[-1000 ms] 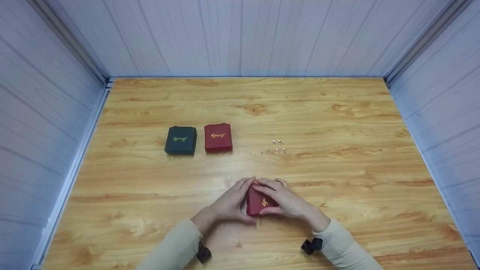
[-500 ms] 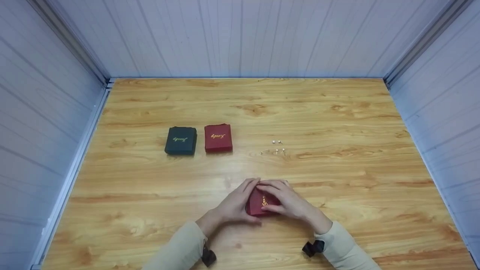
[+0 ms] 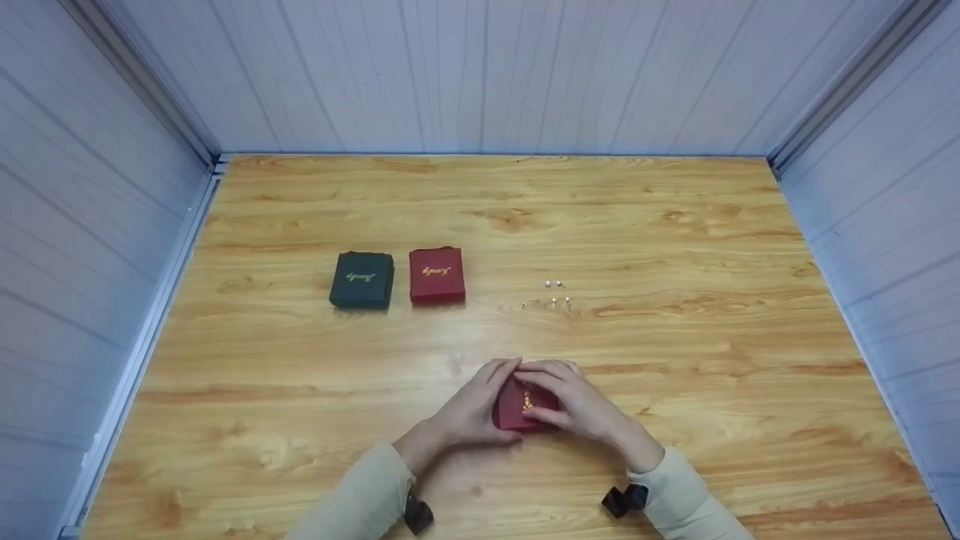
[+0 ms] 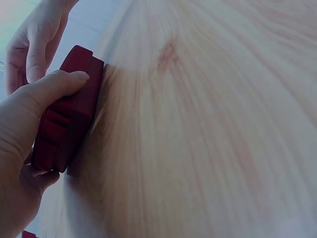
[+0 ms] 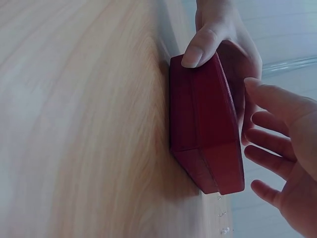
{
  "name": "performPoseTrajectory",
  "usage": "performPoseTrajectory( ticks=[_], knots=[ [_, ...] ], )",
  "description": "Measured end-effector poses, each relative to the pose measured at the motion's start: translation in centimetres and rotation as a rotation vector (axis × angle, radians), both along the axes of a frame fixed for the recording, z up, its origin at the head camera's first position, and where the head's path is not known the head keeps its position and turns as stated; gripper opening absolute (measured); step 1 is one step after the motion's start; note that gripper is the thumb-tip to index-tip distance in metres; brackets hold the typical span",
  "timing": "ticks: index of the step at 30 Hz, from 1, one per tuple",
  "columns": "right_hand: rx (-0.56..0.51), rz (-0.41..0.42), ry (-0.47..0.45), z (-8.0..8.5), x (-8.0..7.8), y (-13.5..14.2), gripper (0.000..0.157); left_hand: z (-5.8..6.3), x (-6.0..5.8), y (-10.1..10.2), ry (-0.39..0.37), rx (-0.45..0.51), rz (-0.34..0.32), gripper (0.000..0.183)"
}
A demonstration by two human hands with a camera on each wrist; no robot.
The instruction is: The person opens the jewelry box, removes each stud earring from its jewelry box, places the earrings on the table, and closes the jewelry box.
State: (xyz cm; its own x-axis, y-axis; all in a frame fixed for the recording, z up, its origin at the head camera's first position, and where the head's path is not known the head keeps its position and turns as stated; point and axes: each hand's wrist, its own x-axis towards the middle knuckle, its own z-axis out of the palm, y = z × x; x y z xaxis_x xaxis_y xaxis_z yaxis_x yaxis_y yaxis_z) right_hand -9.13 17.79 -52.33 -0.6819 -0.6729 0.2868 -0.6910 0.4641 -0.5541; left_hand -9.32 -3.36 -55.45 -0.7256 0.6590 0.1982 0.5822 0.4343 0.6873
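Observation:
A small dark red jewelry box [image 3: 516, 405] with gold lettering on its lid sits on the table near me, partly covered by both hands. My left hand [image 3: 469, 409] grips it from the left, thumb along the near side and fingers at the far side. The left wrist view shows that thumb [image 4: 59, 87] pressed on the box's side. Over the lid's right part is my right hand [image 3: 577, 405]. Its loosely bent, spread fingers [image 5: 272, 141] do not wrap the box in the right wrist view. Whether a fingertip touches the lid, I cannot tell.
Farther back on the wooden table [image 3: 675, 360] lie a dark green jewelry box [image 3: 361, 280] and a second red one [image 3: 437, 276], side by side. Several tiny stud earrings [image 3: 554, 301] lie to their right. Pale panel walls [image 3: 480, 75] rise at the back and sides.
The red box under my hands has turned a little, and my left hand has shifted slightly right with it. In the last half second almost nothing has moved.

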Motion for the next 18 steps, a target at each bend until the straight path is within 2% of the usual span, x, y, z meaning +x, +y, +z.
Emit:
performPoseTrajectory(
  ticks=[6,14,18],
  knots=[
    [-0.024,-0.012,0.015,0.06,0.14,0.29,0.048,0.01,0.04,-0.31,0.013,0.011,-0.007,0.095],
    [-0.046,-0.022,-0.004,0.3,0.19,0.55,0.048,0.09,0.22,-0.68,0.007,0.031,-0.003,0.095],
    [-0.051,-0.015,0.025,0.32,0.13,0.76,0.047,0.1,0.27,-1.03,-0.004,0.053,-0.003,0.095]
  ],
)
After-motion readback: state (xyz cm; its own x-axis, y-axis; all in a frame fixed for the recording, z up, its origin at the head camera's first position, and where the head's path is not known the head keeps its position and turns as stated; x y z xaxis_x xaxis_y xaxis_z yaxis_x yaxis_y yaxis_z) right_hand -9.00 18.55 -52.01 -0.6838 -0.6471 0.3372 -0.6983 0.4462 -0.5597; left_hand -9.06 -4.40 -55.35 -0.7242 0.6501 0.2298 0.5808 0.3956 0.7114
